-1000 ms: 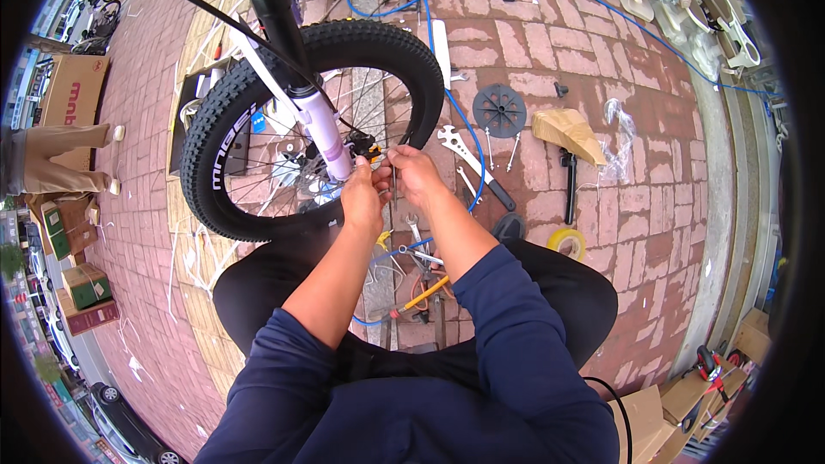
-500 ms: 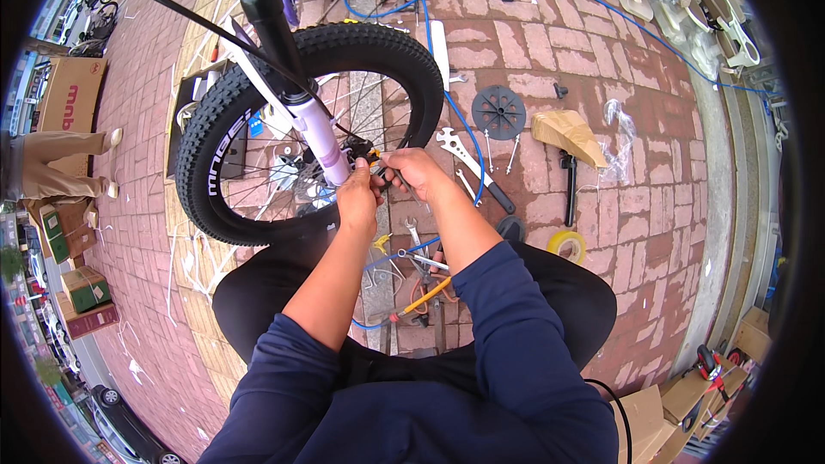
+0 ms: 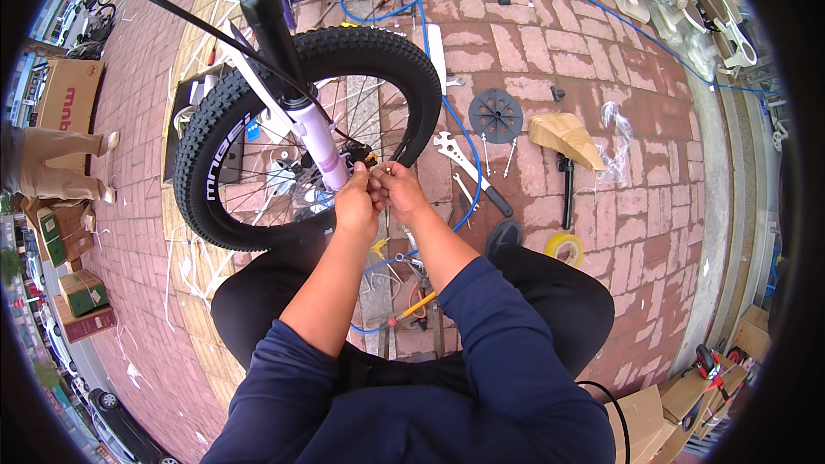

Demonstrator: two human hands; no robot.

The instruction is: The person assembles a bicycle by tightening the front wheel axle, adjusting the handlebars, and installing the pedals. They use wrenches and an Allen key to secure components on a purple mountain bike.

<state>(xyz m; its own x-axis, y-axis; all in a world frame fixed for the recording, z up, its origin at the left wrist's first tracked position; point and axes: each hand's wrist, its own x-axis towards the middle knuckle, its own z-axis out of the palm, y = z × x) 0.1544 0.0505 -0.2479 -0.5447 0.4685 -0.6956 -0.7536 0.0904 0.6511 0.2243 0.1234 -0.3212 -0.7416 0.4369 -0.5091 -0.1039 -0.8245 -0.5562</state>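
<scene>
A bicycle front wheel with a knobby black tire (image 3: pixel 419 69) stands before me, in a fork with a lilac leg (image 3: pixel 316 139). At the fork's lower end a small black and orange part (image 3: pixel 369 160) sits by the hub. My left hand (image 3: pixel 355 203) is closed just below that end, thumb pointing up. Right beside it, my right hand (image 3: pixel 400 196) is closed too, its fingertips meeting those of the left. A tiny pale bit shows at the right fingertips. What either hand holds is too small and covered to name.
Right of the wheel lie a flat wrench (image 3: pixel 464 161), a black slotted disc (image 3: pixel 496 116), a cardboard piece (image 3: pixel 563 137), a black post (image 3: pixel 568 193) and a tape roll (image 3: pixel 565 248). A blue hose (image 3: pixel 471 133) snakes past. Pliers and other tools lie between my knees.
My right hand has drawn back from the orange part and shifted left and down, against my left hand. The left hand has barely moved.
</scene>
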